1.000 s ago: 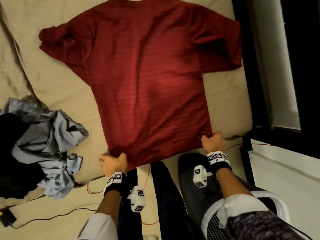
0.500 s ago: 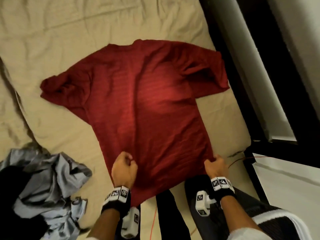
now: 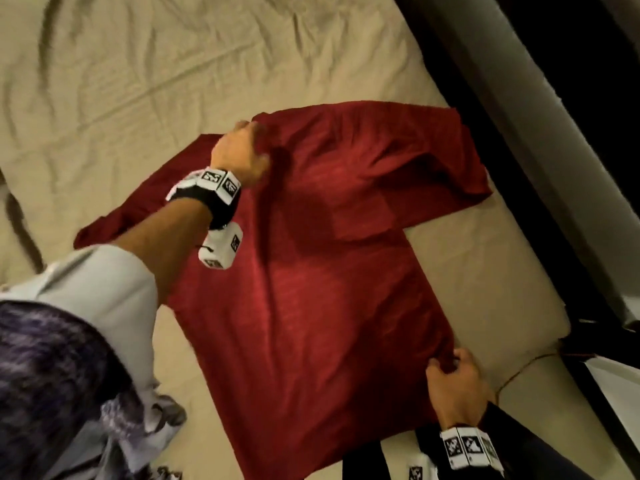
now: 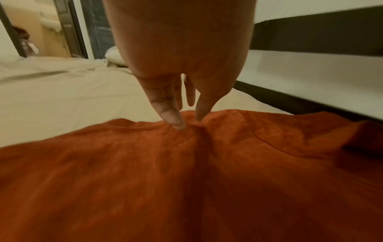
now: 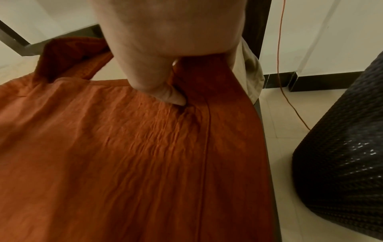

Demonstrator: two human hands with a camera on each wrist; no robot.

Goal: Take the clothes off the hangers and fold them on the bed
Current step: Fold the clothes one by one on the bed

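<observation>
Pinching red shirt (image 3: 322,306): left hand (image 3: 239,152) apparently at collar, right hand (image 3: 455,382) at hem.

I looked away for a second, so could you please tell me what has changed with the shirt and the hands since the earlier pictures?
The left hand let go of the hem's left corner, reached up the red shirt and now pinches the fabric at the neckline. The right hand still grips the hem's right corner, and the shirt still lies spread flat on the bed.

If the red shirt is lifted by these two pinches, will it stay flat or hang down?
The shirt will probably sag: it wrinkles at the right hand. It bunches under the left hand, so it seems thin and light.
</observation>
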